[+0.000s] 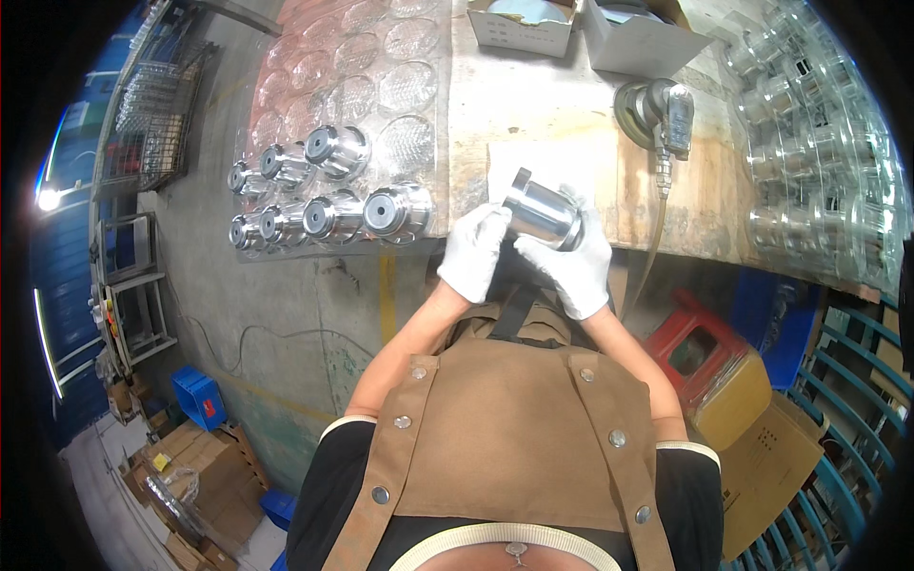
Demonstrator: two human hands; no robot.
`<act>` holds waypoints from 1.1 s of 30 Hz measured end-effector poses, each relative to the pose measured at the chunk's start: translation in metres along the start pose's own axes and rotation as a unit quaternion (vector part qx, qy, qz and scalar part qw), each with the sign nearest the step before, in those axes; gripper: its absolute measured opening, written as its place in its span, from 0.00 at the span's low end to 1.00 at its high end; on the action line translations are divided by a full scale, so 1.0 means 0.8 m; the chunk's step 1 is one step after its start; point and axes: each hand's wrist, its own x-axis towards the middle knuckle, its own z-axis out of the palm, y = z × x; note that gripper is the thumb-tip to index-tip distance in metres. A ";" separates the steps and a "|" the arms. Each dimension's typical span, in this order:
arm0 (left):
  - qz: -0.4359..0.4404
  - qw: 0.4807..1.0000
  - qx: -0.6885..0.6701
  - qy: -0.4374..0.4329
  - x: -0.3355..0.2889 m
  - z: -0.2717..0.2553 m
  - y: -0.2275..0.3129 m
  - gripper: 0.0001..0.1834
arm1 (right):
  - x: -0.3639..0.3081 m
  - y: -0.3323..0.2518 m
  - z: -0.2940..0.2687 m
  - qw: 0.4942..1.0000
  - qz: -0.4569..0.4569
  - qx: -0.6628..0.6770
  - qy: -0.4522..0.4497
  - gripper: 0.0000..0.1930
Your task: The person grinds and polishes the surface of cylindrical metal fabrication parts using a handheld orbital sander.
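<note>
My white-gloved left hand (472,255) and right hand (579,265) grasp a shiny silver metal cylinder (543,211), probably for inspection; turning it next would need steadiness.

Grey flr (305,295) w/ yellow line (387,290), blue wall (71,266) far L, lit strip lt (46,343).

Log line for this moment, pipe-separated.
left hand: at flanged end of metal cylinder | right hand: holding other end | clear blister tray: similar metal parts | disc sander: on wooden bench
</note>
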 end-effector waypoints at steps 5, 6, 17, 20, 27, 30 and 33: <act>0.003 0.999 0.020 0.034 0.014 0.015 -0.008 0.21 | 0.011 -0.010 0.000 0.998 0.037 0.051 0.007 0.40; -0.035 0.999 0.010 0.037 0.024 0.016 -0.012 0.23 | 0.019 -0.018 -0.007 0.998 0.033 -0.046 -0.011 0.38; 0.003 0.990 0.115 0.086 0.062 0.021 -0.058 0.31 | 0.212 -0.092 -0.123 0.790 0.074 -0.602 0.096 0.31; 0.040 0.985 0.118 0.120 0.062 0.030 -0.058 0.29 | 0.224 -0.079 -0.114 0.780 0.088 -0.600 0.153 0.32; 0.153 0.962 0.183 0.134 0.073 0.038 -0.062 0.22 | 0.127 -0.095 -0.097 0.901 -0.107 -0.420 0.016 0.32; 0.147 0.963 0.190 0.124 0.074 0.041 -0.059 0.21 | 0.098 -0.115 -0.062 0.861 -0.185 -0.466 -0.086 0.30; 0.126 0.967 0.180 0.127 0.075 0.042 -0.058 0.21 | 0.096 -0.122 -0.035 0.837 -0.176 -0.504 -0.117 0.29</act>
